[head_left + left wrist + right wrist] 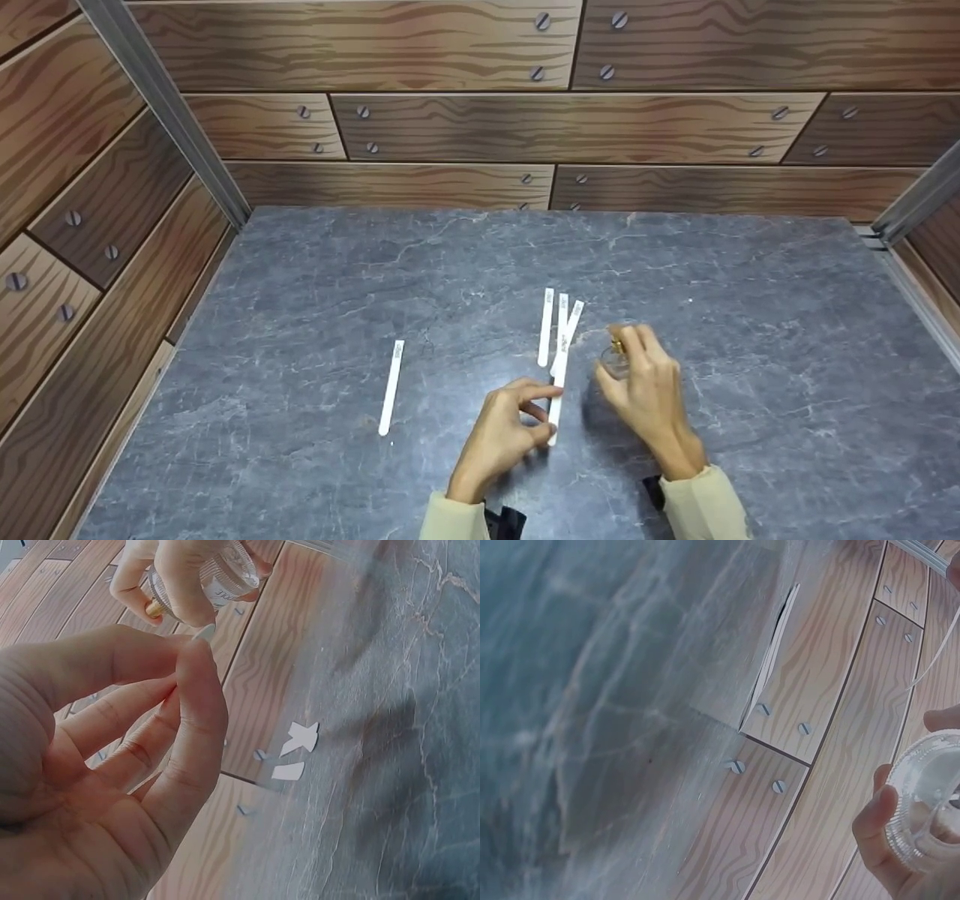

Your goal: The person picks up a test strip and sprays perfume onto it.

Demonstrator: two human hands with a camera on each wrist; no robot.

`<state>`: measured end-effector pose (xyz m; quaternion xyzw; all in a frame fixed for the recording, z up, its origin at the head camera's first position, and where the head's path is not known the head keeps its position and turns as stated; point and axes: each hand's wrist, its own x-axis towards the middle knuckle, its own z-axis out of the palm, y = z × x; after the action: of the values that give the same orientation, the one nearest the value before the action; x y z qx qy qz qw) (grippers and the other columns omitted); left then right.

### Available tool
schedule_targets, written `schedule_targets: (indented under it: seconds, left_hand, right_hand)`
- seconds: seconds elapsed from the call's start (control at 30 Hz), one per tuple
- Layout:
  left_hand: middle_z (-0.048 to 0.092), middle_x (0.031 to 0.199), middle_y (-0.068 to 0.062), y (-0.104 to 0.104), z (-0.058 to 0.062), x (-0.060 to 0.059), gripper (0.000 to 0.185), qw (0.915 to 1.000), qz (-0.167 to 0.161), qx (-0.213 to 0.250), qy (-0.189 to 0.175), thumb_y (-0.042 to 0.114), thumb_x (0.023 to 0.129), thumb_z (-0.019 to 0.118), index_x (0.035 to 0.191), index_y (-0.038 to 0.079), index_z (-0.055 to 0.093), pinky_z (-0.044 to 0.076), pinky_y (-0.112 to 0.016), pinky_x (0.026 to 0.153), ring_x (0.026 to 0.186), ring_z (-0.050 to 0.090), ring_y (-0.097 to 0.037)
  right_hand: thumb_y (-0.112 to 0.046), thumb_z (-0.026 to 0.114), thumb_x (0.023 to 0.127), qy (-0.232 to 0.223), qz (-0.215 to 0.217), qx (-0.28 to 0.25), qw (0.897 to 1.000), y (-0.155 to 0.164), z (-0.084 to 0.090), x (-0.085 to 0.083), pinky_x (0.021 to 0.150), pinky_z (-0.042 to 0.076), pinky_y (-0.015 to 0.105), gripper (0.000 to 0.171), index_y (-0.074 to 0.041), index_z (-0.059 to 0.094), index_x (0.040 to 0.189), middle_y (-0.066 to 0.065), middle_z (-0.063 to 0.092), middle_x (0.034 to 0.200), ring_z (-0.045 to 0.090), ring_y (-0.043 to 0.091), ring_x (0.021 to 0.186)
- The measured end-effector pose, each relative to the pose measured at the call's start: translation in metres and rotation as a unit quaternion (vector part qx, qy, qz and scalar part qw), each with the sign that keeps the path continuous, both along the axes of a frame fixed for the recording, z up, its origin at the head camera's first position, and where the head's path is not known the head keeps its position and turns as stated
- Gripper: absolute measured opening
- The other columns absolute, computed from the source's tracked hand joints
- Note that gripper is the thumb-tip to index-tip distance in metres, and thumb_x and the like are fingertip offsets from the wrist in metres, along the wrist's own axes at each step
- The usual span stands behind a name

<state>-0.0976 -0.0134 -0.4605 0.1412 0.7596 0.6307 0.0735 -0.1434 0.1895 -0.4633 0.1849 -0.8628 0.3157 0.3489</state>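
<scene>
Between thumb and fingertips, my left hand [510, 427] pinches a white perfume test strip [556, 405] near its lower, rounded end. The strip's printed top overlaps other strips behind it in the head view. To its right, my right hand [651, 386] grips a clear glass perfume bottle [238, 576] with a gold spray nozzle [617, 344]. Ribbed glass of the bottle [904, 817] shows at the edge of the right wrist view. The bottle is close to the held strip, and fingers hide much of it in the head view.
Beyond the left hand lie a straight strip [546, 328] and two crossed strips [563, 307]. Another strip [391, 388] lies alone to the left. All rest on a grey marbled table [300, 300], bounded by wood-patterned walls [450, 127] and metal posts [176, 120].
</scene>
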Motion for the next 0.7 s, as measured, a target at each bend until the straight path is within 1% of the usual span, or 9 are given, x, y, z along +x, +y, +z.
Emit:
schedule_targets:
  seconds: [0.13, 0.23, 0.33, 0.43, 0.6, 0.7]
  left_hand:
    - [0.068, 0.118, -0.008, -0.001, -0.001, -0.002, 0.046, 1.0, 0.004, -0.002, -0.007, -0.019, 0.077, 0.065, 0.122, -0.007, 0.069, 0.057, -0.022, 0.062, 0.084, 0.067, -0.009]
    - [0.068, 0.117, -0.009, -0.002, -0.001, -0.004, 0.047, 0.9999, 0.01, -0.004, -0.011, -0.019, 0.077, 0.065, 0.122, -0.007, 0.069, 0.057, -0.023, 0.064, 0.084, 0.067, -0.011]
    - [0.068, 0.118, -0.01, -0.004, 0.0, -0.006, 0.047, 0.9999, 0.013, -0.005, -0.008, -0.019, 0.077, 0.065, 0.122, -0.006, 0.069, 0.057, -0.023, 0.063, 0.085, 0.068, -0.015]
    - [0.068, 0.118, -0.009, -0.006, 0.0, -0.008, 0.048, 0.9998, 0.016, -0.009, -0.01, -0.019, 0.077, 0.065, 0.122, -0.004, 0.07, 0.056, -0.023, 0.059, 0.087, 0.068, -0.017]
    - [0.066, 0.12, -0.007, -0.01, -0.001, -0.012, 0.049, 0.9987, 0.028, 0.001, -0.042, -0.018, 0.078, 0.067, 0.125, -0.004, 0.069, 0.056, -0.025, 0.061, 0.088, 0.066, -0.017]
    - [0.065, 0.123, -0.007, -0.011, -0.002, -0.015, 0.053, 0.9974, 0.029, 0.008, -0.065, -0.017, 0.077, 0.07, 0.128, -0.004, 0.067, 0.059, -0.03, 0.063, 0.088, 0.065, -0.015]
  right_hand:
    - [0.009, 0.081, 0.063, 0.002, -0.001, -0.002, 1.0, 0.0, 0.001, 0.0, 0.049, 0.055, 0.045, 0.042, 0.004, 0.061, 0.099, 0.014, 0.06, 0.084, 0.06, 0.03, 0.059]
    - [0.009, 0.079, 0.063, 0.004, -0.002, -0.004, 1.0, 0.0, 0.002, 0.0, 0.049, 0.054, 0.045, 0.041, 0.003, 0.061, 0.099, 0.014, 0.06, 0.084, 0.06, 0.03, 0.06]
    - [0.01, 0.077, 0.063, 0.006, 0.0, -0.005, 1.0, 0.001, 0.002, 0.0, 0.048, 0.054, 0.045, 0.039, 0.003, 0.061, 0.098, 0.013, 0.06, 0.083, 0.059, 0.03, 0.059]
    - [0.011, 0.075, 0.063, 0.008, 0.002, -0.005, 1.0, 0.001, 0.002, 0.0, 0.048, 0.054, 0.044, 0.038, 0.003, 0.061, 0.098, 0.013, 0.06, 0.083, 0.06, 0.029, 0.058]
    - [0.011, 0.077, 0.062, 0.008, 0.006, -0.005, 1.0, 0.002, 0.001, 0.0, 0.048, 0.055, 0.045, 0.042, 0.003, 0.061, 0.1, 0.015, 0.061, 0.084, 0.061, 0.031, 0.059]
    - [0.012, 0.078, 0.061, 0.006, 0.005, -0.004, 1.0, 0.003, 0.001, 0.001, 0.049, 0.055, 0.045, 0.043, 0.003, 0.061, 0.1, 0.015, 0.061, 0.085, 0.061, 0.032, 0.06]
